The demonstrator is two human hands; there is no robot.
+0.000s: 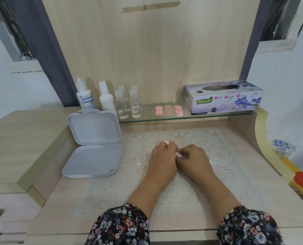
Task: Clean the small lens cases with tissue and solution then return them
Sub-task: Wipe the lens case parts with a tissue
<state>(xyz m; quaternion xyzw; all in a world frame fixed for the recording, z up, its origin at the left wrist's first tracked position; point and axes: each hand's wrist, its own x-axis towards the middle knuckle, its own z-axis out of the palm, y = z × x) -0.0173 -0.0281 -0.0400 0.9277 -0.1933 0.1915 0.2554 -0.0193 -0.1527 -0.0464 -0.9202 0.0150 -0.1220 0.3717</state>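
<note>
Now both grips pinch pink lens case [165,142]: left hand [162,159]; right hand [194,159]; axis unclear.

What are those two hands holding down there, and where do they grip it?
The left hand holds a pink lens case at its near edge; the right hand pinches a small pale piece, too small to identify.
</note>
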